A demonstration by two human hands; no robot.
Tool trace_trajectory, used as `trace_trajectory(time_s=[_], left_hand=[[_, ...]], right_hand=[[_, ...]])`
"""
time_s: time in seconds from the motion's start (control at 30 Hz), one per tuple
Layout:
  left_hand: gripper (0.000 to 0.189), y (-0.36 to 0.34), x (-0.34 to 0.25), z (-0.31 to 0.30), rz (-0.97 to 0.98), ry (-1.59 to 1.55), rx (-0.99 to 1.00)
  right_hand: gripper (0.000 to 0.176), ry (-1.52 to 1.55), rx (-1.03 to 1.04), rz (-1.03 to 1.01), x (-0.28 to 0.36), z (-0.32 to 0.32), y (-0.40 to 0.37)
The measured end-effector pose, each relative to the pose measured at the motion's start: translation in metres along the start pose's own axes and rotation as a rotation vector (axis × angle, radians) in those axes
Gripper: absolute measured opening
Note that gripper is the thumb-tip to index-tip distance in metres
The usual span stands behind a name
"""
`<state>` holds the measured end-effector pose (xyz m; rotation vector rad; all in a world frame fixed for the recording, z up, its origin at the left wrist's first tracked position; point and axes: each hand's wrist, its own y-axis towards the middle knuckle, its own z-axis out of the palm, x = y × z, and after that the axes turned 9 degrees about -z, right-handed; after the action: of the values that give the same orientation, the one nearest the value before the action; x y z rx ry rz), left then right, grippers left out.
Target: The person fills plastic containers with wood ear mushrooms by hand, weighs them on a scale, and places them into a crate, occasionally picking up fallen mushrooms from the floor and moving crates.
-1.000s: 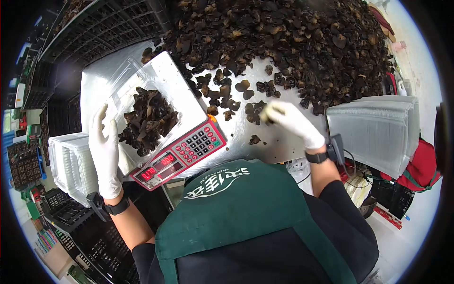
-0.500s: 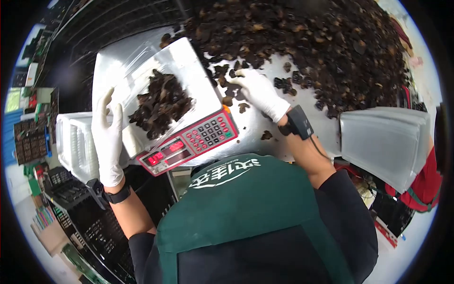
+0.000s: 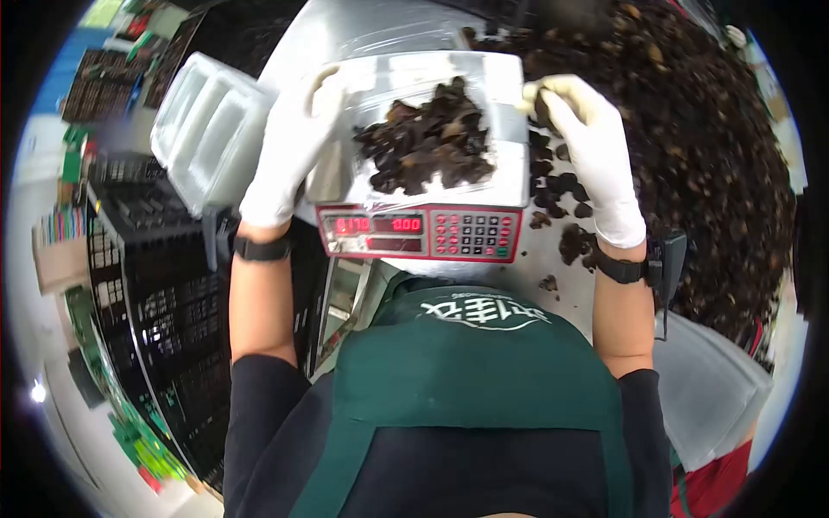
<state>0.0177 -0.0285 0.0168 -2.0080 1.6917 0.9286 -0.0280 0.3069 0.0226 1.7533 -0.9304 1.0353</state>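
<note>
A red-fronted scale (image 3: pixel 419 233) with lit red digits carries a clear plastic tray (image 3: pixel 345 121) holding a heap of dark, wrinkled pieces (image 3: pixel 432 138). My left hand (image 3: pixel 298 142), in a white glove, is at the tray's left side, with thumb and fingers apart and nothing between them. My right hand (image 3: pixel 587 142), also gloved, is just beyond the scale's right edge. Its thumb and fingers are closed on a dark piece (image 3: pixel 542 108). More loose dark pieces (image 3: pixel 557 190) lie below that hand, beside the scale.
A large pile of dark pieces (image 3: pixel 691 164) covers the right side of the metal table. Stacked clear trays (image 3: pixel 211 129) stand at the left, above black crates (image 3: pixel 173 302). Translucent lids or trays (image 3: pixel 708 388) are at the lower right.
The view has turned, so the scale now appears level. My right hand has closed on a dark piece and is raised near the scale's edge. My left hand remains beside the tray.
</note>
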Motion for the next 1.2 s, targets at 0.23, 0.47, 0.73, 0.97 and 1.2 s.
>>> trace_trajectory(time_s=[0.23,0.47,0.73,0.97,1.2], left_hand=[[0.043,0.072,0.044,0.035,0.178,0.576,-0.292],[0.041,0.055,0.023,0.025,0.006,-0.02,-0.181],[0.043,-0.082,-0.023,-0.034,0.159,0.17,0.132],[0.067,-0.12,-0.013,0.001,-0.454,-0.448,0.4],[0.072,-0.121,-0.004,0.025,-0.452,-0.971,0.405]], right_hand=[[0.028,-0.74,0.144,-0.672,-0.019,0.087,0.026],[0.034,-0.49,-0.027,-0.316,0.003,0.029,0.004],[0.053,0.303,0.141,0.391,-0.002,0.011,-0.052],[0.054,0.381,0.202,0.392,-0.014,0.036,-0.048],[0.06,0.413,0.161,0.361,-0.025,0.04,-0.053]])
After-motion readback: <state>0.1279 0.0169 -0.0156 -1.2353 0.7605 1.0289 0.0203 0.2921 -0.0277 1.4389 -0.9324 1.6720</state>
